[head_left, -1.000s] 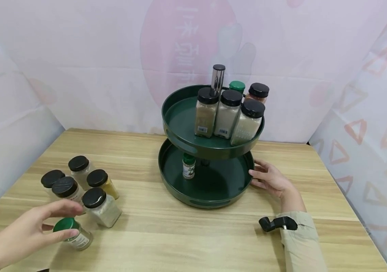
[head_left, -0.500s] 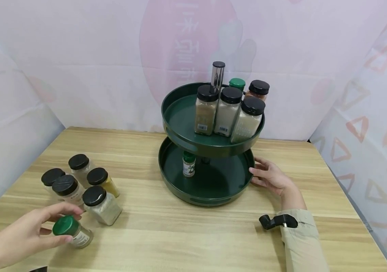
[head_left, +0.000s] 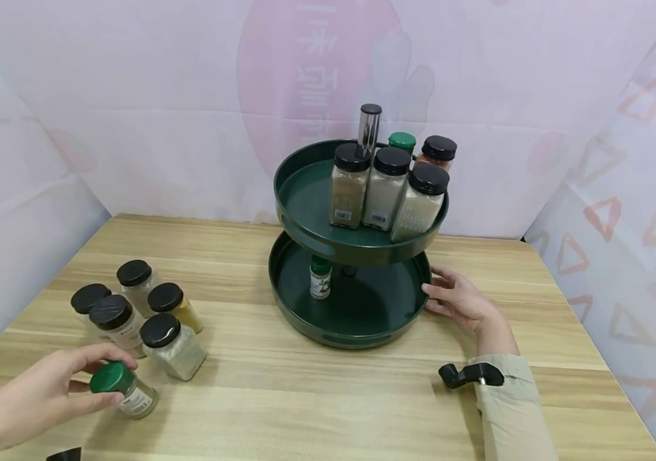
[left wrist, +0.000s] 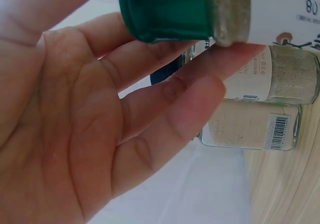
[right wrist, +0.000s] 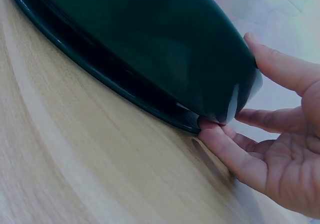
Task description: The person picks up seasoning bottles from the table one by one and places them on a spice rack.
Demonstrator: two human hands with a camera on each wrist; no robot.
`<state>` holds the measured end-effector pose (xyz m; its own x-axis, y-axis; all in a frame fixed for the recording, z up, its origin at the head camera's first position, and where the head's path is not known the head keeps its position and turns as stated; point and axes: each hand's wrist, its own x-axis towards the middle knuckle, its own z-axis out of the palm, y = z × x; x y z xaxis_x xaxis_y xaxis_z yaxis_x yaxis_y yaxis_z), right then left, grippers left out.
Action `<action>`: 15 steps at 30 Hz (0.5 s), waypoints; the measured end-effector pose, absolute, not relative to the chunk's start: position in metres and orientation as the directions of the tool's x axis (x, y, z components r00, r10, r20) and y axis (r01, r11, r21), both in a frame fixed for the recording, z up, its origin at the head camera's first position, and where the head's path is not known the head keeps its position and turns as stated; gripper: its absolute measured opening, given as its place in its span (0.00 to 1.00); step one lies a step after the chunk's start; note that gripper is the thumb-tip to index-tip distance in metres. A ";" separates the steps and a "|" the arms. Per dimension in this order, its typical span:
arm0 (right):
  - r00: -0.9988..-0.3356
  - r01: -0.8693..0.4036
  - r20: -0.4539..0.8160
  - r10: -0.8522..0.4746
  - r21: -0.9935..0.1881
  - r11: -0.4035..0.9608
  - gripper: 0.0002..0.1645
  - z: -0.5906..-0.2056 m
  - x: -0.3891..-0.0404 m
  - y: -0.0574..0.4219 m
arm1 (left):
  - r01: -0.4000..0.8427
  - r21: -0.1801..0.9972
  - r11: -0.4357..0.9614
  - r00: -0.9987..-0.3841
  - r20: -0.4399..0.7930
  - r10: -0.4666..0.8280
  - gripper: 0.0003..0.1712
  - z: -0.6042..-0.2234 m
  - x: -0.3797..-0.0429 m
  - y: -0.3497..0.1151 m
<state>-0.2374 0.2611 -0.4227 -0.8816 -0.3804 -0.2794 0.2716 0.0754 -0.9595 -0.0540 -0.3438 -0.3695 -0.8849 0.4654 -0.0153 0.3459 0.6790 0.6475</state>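
Note:
At the lower left in the head view, my left hand (head_left: 54,390) pinches a small spice jar (head_left: 134,397) by its green cap, thumb on the near side and fingers on the far side. The jar leans toward the hand. In the left wrist view the spice jar (left wrist: 230,14) lies along the fingers. My right hand (head_left: 460,298) holds the right side of the lower tray of a dark green two-tier turntable rack (head_left: 362,330). In the right wrist view the thumb touches the rack's wall (right wrist: 200,59), and fingertips meet its base edge.
Several black-capped spice jars (head_left: 175,349) stand grouped just beyond my left hand. The rack's upper tray (head_left: 311,189) carries several jars and a slim metallic cylinder (head_left: 369,131). One green-capped jar (head_left: 320,282) stands in the lower tray. Fabric walls (head_left: 189,128) enclose the wooden table (head_left: 282,403).
My left fingers and thumb have closed in on the green-capped spice jar from hovering around it. The jar has shifted very slightly. My right hand and the rack stay put.

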 end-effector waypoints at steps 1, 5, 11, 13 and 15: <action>-0.881 0.272 -0.279 -0.381 -0.960 0.075 0.46 -0.423 -0.238 0.261 | 0.342 0.648 0.681 -0.887 -0.018 0.462 0.19 -0.369 -0.054 -0.344; -0.884 0.273 -0.274 -0.379 -0.960 0.058 0.48 -0.425 -0.239 0.263 | 0.340 0.635 0.693 -0.895 -0.008 0.446 0.19 -0.367 -0.054 -0.341; -0.882 0.261 -0.260 -0.393 -0.964 0.052 0.51 -0.428 -0.240 0.264 | 0.338 0.619 0.709 -0.901 -0.004 0.433 0.19 -0.364 -0.053 -0.337; -0.880 0.260 -0.261 -0.396 -0.964 0.057 0.51 -0.427 -0.240 0.264 | 0.345 0.615 0.709 -0.900 0.001 0.436 0.19 -0.363 -0.052 -0.336; -0.881 0.265 -0.264 -0.393 -0.963 0.053 0.50 -0.427 -0.239 0.263 | 0.355 0.610 0.709 -0.899 0.013 0.439 0.20 -0.362 -0.052 -0.335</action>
